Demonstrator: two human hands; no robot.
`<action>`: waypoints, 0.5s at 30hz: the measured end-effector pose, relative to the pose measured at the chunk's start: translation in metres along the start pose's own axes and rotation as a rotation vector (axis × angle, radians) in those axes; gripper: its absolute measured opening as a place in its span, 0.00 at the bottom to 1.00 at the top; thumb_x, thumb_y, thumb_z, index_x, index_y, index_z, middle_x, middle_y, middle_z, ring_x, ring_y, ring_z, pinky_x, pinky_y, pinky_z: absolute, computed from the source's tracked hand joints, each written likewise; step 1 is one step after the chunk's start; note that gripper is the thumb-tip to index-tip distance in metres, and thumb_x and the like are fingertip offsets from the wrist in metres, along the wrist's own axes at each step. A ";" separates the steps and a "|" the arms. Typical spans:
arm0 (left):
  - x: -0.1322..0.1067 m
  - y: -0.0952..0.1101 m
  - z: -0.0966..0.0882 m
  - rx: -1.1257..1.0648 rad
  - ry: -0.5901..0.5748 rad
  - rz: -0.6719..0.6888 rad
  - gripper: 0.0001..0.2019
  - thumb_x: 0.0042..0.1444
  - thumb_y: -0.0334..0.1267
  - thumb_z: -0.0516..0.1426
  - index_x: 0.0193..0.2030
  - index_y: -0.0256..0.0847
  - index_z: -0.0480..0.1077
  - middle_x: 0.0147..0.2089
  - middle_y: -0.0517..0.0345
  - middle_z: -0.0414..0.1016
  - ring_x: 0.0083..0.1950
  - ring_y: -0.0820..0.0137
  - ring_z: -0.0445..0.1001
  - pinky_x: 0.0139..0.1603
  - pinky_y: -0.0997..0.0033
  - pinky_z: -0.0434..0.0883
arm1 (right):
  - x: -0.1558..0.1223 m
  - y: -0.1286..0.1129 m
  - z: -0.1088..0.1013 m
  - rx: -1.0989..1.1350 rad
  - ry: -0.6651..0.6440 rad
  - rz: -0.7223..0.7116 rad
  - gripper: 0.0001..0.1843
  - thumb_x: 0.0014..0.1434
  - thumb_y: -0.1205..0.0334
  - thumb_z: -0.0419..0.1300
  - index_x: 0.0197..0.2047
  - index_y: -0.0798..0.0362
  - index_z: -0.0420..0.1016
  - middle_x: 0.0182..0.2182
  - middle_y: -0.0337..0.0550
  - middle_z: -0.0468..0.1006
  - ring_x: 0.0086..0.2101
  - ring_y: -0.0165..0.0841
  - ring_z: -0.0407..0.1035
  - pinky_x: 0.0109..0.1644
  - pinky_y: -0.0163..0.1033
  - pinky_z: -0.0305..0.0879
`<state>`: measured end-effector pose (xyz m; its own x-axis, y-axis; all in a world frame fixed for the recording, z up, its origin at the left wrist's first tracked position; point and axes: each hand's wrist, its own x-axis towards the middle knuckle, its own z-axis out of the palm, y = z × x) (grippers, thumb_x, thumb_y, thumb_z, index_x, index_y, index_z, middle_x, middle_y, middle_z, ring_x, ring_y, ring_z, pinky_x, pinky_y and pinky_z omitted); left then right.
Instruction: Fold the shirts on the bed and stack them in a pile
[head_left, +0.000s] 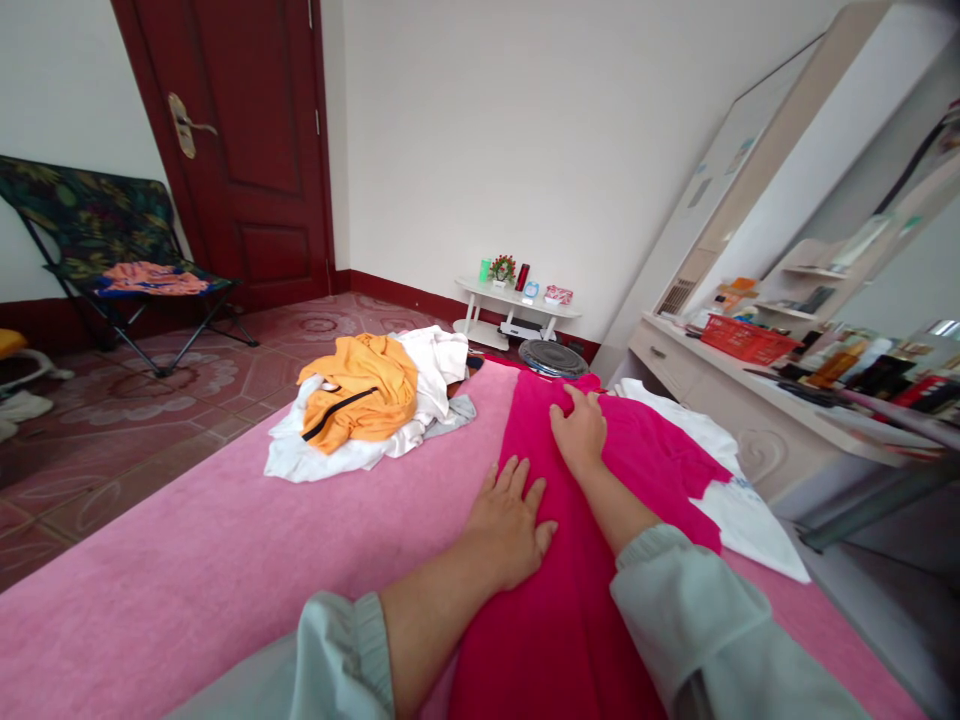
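Note:
A bright magenta garment (555, 620) lies spread over the pink bed cover (300, 560), its near end running toward me. My left hand (510, 525) rests flat on its left edge, fingers spread, partly over the cover. Farther up, my right hand (581, 430) touches the cloth with fingers apart and slightly bent, gripping nothing that I can see. To the right, part of the magenta cloth overlaps a white shirt (757, 530). Left of the garment sits a heap with an orange garment (367, 385) on top of white clothing (439, 365).
On the right stands a dresser (652, 350) with a red basket (746, 340) and several bottles. A low white stand (480, 290) is by the far wall, near a round dark lidded object (553, 357). A folding chair (90, 215) holds clothing beside the red door (247, 130).

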<state>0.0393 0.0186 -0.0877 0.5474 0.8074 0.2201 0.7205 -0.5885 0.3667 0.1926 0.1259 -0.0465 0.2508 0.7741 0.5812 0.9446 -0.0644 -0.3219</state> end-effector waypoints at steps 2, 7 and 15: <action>0.000 0.000 0.000 0.002 0.004 0.003 0.30 0.62 0.53 0.41 0.66 0.38 0.55 0.71 0.45 0.46 0.71 0.55 0.43 0.68 0.49 0.44 | 0.005 0.014 0.001 0.036 0.034 0.062 0.28 0.56 0.60 0.50 0.59 0.55 0.64 0.53 0.56 0.66 0.54 0.46 0.61 0.55 0.47 0.58; -0.001 -0.001 0.001 0.008 0.020 0.010 0.31 0.63 0.53 0.40 0.66 0.38 0.56 0.70 0.43 0.46 0.71 0.55 0.43 0.68 0.50 0.44 | 0.015 0.044 0.007 0.004 -0.070 0.034 0.30 0.53 0.65 0.51 0.61 0.55 0.62 0.57 0.55 0.62 0.56 0.42 0.60 0.57 0.44 0.58; -0.001 0.000 0.001 0.017 0.026 -0.005 0.30 0.63 0.53 0.40 0.66 0.40 0.56 0.70 0.46 0.47 0.71 0.57 0.43 0.69 0.50 0.45 | -0.008 0.042 0.003 -0.238 0.074 -0.068 0.31 0.58 0.62 0.51 0.64 0.56 0.54 0.68 0.54 0.40 0.65 0.47 0.38 0.64 0.54 0.43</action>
<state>0.0394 0.0179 -0.0890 0.5325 0.8112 0.2417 0.7305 -0.5847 0.3528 0.2296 0.1186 -0.0667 0.1918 0.7344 0.6511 0.9808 -0.1672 -0.1003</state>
